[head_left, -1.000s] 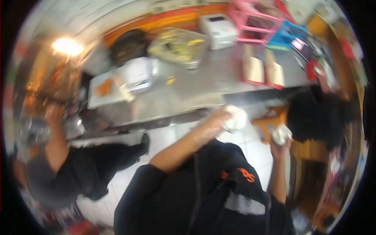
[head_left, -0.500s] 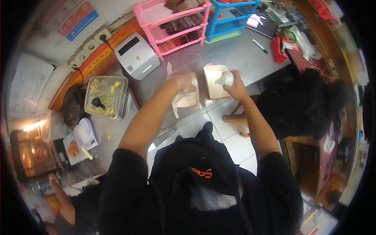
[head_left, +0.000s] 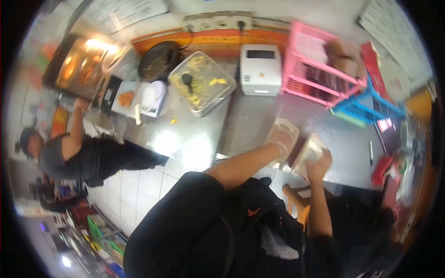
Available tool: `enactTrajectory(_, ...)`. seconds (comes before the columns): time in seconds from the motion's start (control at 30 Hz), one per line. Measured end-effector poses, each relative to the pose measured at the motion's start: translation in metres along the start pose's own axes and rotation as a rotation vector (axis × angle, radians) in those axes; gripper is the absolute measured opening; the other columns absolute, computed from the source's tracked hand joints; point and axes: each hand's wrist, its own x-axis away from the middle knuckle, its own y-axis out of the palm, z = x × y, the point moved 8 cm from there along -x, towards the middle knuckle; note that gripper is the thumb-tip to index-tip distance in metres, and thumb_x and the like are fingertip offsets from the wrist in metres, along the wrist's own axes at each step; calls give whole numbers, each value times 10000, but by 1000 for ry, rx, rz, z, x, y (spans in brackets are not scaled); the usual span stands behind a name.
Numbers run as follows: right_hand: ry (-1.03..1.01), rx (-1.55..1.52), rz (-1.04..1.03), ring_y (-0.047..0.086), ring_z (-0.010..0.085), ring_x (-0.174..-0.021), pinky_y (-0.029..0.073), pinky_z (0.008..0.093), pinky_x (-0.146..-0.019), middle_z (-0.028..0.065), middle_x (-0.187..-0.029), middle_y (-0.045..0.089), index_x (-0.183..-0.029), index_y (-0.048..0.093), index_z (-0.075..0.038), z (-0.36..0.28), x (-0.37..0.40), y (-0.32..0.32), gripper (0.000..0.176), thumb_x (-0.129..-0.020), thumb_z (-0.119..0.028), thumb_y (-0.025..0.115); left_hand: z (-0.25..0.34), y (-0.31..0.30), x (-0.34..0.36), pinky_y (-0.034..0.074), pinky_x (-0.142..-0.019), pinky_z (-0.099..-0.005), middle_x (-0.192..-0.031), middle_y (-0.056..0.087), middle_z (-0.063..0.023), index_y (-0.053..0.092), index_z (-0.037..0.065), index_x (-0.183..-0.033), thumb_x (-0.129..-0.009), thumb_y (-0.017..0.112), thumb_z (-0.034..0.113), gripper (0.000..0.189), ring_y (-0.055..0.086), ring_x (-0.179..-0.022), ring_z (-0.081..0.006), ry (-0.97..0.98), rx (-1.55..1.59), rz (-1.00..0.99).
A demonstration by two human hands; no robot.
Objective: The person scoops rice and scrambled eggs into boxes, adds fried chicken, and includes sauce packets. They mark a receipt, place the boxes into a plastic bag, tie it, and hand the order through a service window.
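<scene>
Two open pale cardboard food boxes sit side by side near the front edge of the metal counter. My left hand (head_left: 280, 141), which seems to be in clear plastic, reaches down into the left box (head_left: 291, 129); its fingers are blurred. My right hand (head_left: 321, 166) is closed at the right box (head_left: 303, 156), which looks tilted. A whitish wrapped bundle (head_left: 315, 151) shows at its fingers, partly hidden by them.
A white label printer (head_left: 260, 76) stands behind, beside a pink rack (head_left: 320, 69) and a blue rack (head_left: 375, 104). Left are a tub of yellow-green food (head_left: 202, 85) and a scale (head_left: 153, 98). A co-worker (head_left: 69, 155) stands far left; another dark-clothed person (head_left: 359, 222) is at right.
My view has swung left, bringing the co-worker into full sight. My right hand has lowered the whitish bundle to the right box. My left hand stays at the left box.
</scene>
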Motion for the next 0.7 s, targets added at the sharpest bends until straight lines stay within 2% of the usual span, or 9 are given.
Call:
enactTrajectory(0.1,173,165,221,469,429,-1141,361,502,-993,263,-1236,484,-1320,344,49,31,15,-9,743,-692,-128,699,-22,-73,48,338,-1032,-444,-1244,558,-195,575,-29,-1182,-844,538,216,419,525,-1170,-299,80,202,363)
enactTrajectory(0.17,438,-648,146,533,433,-1064,428,481,-948,268,-1208,509,-1312,368,42,100,36,53,696,-670,-6,629,-62,-107,96,408,-961,-440,-1179,568,-219,506,-25,-1259,-825,588,238,514,519,-1144,-341,139,415,681)
enactTrajectory(0.2,482,-693,52,527,414,-1100,422,446,-971,258,-1260,490,-1311,369,46,113,38,71,603,-747,6,581,-83,-103,106,414,-958,-442,-1166,567,-227,453,-34,-1312,-818,609,246,589,522,-1132,-356,96,493,763)
enactTrajectory(0.23,267,-213,24,545,396,-1079,443,422,-939,249,-1238,517,-1307,379,30,91,29,57,537,-797,-18,540,-100,-87,98,425,-950,-438,-1160,567,-232,398,-35,-1351,-819,631,266,654,540,-1102,-359,-23,566,612)
enactTrajectory(0.3,534,-347,41,571,398,-1037,453,438,-887,249,-1089,594,-1302,398,-41,64,22,60,518,-794,18,482,-122,-38,77,458,-914,-409,-1154,574,-236,363,-42,-1374,-839,650,289,692,586,-1036,-344,-70,719,308)
enactTrajectory(0.43,643,-333,-19,562,450,-1038,447,449,-897,263,-1086,594,-1286,364,-61,-4,37,81,539,-772,38,490,-134,46,70,472,-909,-354,-1128,610,-220,448,-48,-1286,-875,627,214,519,605,-985,-336,99,1148,-93)
enactTrajectory(0.6,647,-441,-257,569,400,-1060,456,430,-896,244,-1162,572,-1264,389,-47,-89,47,87,530,-781,-47,608,-169,74,106,480,-875,-341,-1081,624,-193,461,-36,-1260,-889,614,188,459,616,-929,-286,185,1236,2)
enactTrajectory(0.67,618,-385,-121,573,389,-1055,457,417,-900,223,-1170,575,-1227,440,-44,-95,35,79,486,-783,-75,636,-179,65,116,468,-896,-350,-1097,611,-184,465,-44,-1240,-889,616,174,440,602,-965,-267,84,1064,-49)
enactTrajectory(0.7,582,-326,1,576,377,-1050,459,404,-904,202,-1178,579,-1190,491,-40,-96,26,72,445,-784,-103,664,-187,52,123,458,-906,-367,-1119,589,-185,470,-46,-1217,-879,633,192,445,582,-1006,-275,92,1351,148)
